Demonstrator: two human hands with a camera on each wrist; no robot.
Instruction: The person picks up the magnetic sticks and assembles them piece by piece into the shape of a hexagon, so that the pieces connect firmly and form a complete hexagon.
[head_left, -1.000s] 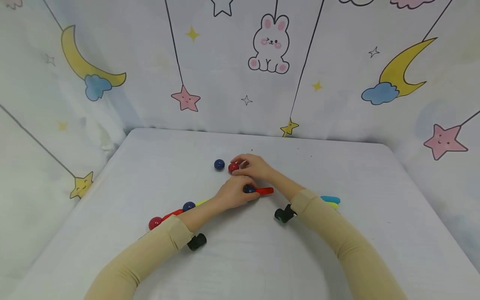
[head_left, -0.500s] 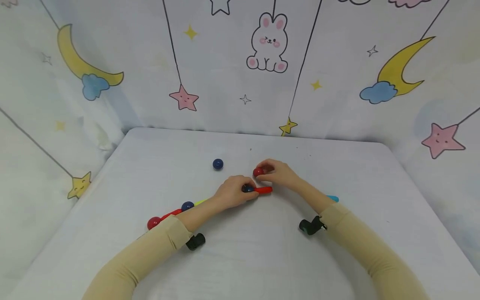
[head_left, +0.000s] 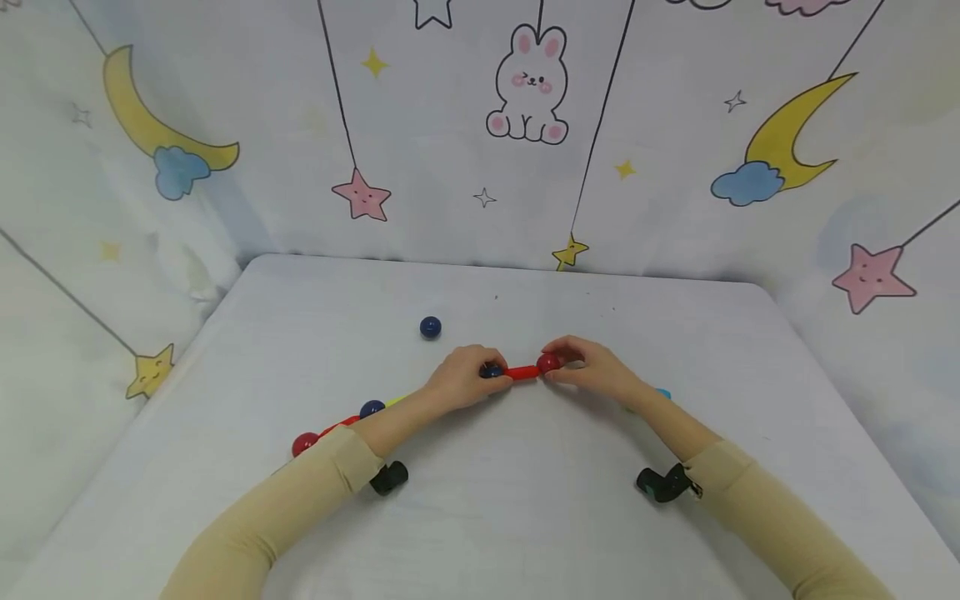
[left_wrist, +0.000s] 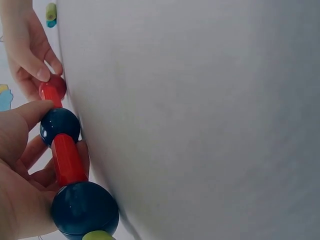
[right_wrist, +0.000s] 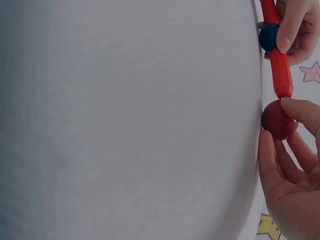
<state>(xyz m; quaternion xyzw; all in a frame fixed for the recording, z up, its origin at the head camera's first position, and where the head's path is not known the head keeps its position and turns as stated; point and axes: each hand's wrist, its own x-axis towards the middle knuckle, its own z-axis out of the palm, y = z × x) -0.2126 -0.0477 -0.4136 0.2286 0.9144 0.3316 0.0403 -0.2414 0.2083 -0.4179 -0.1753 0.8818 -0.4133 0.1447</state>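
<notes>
My left hand (head_left: 461,377) grips a blue ball (left_wrist: 60,126) in a chain of toy rods and balls. A red rod (left_wrist: 68,160) joins that ball to a second blue ball (left_wrist: 85,210), with a yellow-green rod (left_wrist: 98,235) beyond. From the gripped ball another red rod (right_wrist: 281,72) points toward my right hand (head_left: 596,371). Thumb and fingers of the right hand pinch a red ball (right_wrist: 279,120), right at that rod's end. Farther left, the chain shows a yellow rod (head_left: 399,401), a blue ball (head_left: 372,410), a red rod (head_left: 339,427) and a red ball (head_left: 305,444), partly behind my forearm.
A loose blue ball (head_left: 431,327) lies toward the back of the white table (head_left: 517,517). Past my right wrist a light blue rod (head_left: 663,393) is mostly hidden. Black wrist devices (head_left: 389,478) hang by both cuffs. Patterned cloth (head_left: 450,167) stands behind.
My right hand has carried the red ball from beside the loose blue ball, rightward and nearer, to the red rod's free end. The left hand keeps its hold, nearly still.
</notes>
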